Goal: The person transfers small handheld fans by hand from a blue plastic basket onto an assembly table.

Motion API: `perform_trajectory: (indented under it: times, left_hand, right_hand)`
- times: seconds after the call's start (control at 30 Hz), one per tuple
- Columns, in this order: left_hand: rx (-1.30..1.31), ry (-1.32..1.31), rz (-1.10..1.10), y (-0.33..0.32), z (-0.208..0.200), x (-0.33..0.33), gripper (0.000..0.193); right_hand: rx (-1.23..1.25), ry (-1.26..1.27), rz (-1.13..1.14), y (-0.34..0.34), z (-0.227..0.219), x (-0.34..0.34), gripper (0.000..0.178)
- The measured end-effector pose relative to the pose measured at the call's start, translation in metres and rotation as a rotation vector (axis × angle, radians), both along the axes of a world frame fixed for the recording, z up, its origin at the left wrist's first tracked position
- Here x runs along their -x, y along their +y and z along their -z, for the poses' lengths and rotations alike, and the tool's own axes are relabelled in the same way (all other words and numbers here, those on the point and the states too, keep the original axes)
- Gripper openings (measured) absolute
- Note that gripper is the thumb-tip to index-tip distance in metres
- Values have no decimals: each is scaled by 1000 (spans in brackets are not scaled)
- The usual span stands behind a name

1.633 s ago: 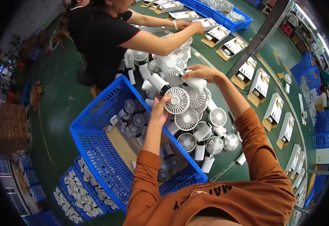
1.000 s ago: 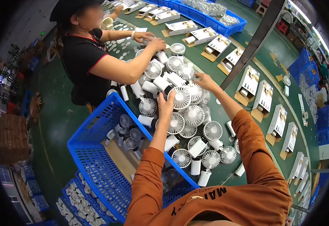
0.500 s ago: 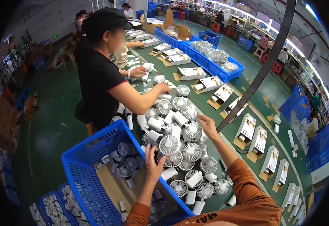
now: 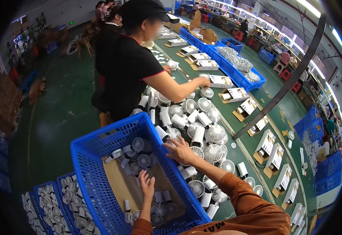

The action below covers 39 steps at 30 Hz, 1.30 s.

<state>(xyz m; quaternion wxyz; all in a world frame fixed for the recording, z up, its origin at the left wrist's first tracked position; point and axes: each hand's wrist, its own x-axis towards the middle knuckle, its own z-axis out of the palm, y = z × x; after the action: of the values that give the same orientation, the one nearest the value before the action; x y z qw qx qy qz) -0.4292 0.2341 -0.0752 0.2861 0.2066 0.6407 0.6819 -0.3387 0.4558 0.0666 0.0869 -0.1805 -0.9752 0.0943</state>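
Observation:
A blue perforated plastic basket (image 4: pixel 78 164) stands beside the worktable, with several white handheld fans (image 4: pixel 144 160) and a brown cardboard sheet (image 4: pixel 114 176) on its bottom. Inside it, over the cardboard and close to those fans, my left hand (image 4: pixel 146 186) is open, its fingers apart and nothing in them. My right hand (image 4: pixel 182 152) reaches across to the basket's right rim, next to the pile, with spread fingers and no fan visible in its grip. The heaped white handheld fans (image 4: pixel 214 152) cover the table just right of the basket, lying at all angles.
Across the pile, a co-worker (image 4: pixel 120 74) in a black cap stretches an arm toward open white boxes (image 4: pixel 233 94) lined up along the green table. A slanted metal post (image 4: pixel 284 76) crosses the right side. Blue crates of small white parts (image 4: pixel 53 207) stand at lower left.
My left hand has gone from the basket's rim down inside it. My right hand has swung left from the pile's far side to the rim. The co-worker's arm reaches farther toward the boxes.

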Motion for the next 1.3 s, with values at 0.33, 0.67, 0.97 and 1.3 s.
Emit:
perform_trajectory:
  times: [0.33,0.67,0.97,1.3]
  left_hand:
    - [192,46,-51,-47,34,-15,47]
    - [568,151,-173,-131,71,-20,39]
    - [909,143,-114,-186,124,-26,40]
    - [973,322,65,-197,164,-6,30]
  right_hand:
    - [350,-58,190,38,15,8,47]
    - [244,-201,456,42,-14,-7,49]
    - [141,-45,241,69,-4,-26,47]
    - [-7,174,271,52,-13,18,44]
